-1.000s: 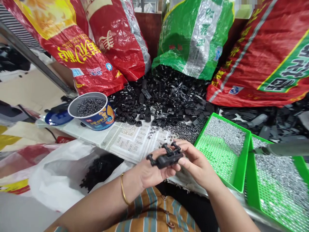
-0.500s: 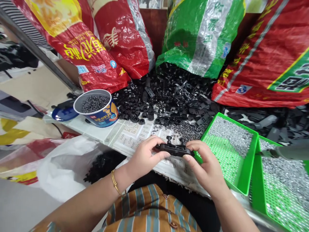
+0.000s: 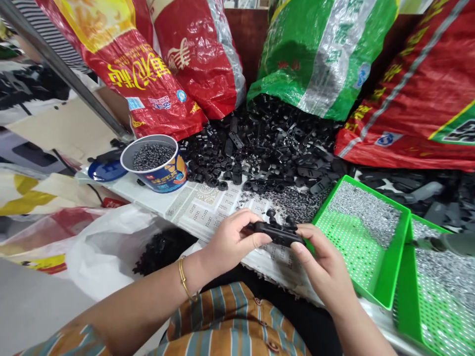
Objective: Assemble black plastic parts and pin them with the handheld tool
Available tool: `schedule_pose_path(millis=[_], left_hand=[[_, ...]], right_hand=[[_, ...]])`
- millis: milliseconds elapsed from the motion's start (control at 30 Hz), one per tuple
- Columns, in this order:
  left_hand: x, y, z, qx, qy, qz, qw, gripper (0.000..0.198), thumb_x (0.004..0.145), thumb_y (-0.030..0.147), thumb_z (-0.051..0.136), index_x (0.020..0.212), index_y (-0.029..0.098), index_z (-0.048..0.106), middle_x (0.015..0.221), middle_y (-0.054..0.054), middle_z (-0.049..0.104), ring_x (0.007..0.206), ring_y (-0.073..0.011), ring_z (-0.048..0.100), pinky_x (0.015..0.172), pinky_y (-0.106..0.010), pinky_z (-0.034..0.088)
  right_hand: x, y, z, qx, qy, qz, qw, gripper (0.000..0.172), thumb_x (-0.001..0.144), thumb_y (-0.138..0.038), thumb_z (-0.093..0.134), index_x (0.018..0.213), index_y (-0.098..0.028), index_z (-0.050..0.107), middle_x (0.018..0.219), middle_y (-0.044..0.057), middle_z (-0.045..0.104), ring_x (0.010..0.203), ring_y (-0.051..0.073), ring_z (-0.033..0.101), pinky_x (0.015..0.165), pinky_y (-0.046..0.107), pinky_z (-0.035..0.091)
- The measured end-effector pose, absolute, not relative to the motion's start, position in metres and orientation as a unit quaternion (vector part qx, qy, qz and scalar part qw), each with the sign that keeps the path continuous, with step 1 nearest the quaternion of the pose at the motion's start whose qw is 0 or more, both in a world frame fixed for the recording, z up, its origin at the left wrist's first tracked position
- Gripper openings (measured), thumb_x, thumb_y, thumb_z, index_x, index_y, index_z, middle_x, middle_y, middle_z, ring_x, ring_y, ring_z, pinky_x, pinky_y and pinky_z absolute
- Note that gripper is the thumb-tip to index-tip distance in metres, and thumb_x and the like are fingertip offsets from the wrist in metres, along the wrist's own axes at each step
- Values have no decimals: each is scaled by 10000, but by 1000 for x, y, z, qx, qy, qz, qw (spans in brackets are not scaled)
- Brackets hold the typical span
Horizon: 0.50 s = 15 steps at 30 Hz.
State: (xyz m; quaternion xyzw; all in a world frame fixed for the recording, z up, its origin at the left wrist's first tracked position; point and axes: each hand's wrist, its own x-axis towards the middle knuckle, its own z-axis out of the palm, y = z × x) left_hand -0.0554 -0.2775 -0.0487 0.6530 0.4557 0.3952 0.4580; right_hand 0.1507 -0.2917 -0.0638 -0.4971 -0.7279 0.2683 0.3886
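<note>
Grip of the left hand [image 3: 232, 242] is closed on one end of a black piece [image 3: 280, 235], thumb against fingers, while the right hand [image 3: 324, 264] pinches its other end. From here I see it held up over the near side of the desk [image 3: 191, 210], two knobs pointing upward. Beyond lies a heap of black parts [image 3: 260, 153], a blue tub [image 3: 163, 184] at its left, green trays [image 3: 396, 262] rightward, shiny bags [image 3: 208, 74] behind.
</note>
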Motion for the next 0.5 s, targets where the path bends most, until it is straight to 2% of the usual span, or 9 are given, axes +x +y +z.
schedule_pose_path(millis=[367,500], left_hand=[[-60,-276,-44,659,451,387,461,157,796,308,568,743,160,552,748,-3,509,703,-119,485,644,-245,389],[-59,-276,-45,676,451,371,449,141,796,307,568,792,167,557,779,-9,523,724,-123,490,655,-246,393]], right_hand=[[144,-295,-64,-490,-712,289,413,58,811,-252,552,864,-237,568,870,39,590,813,176,567,688,283,461],[145,-296,-63,-496,-699,307,414,51,797,-266,570,826,-226,583,841,45,594,790,186,569,681,305,464]])
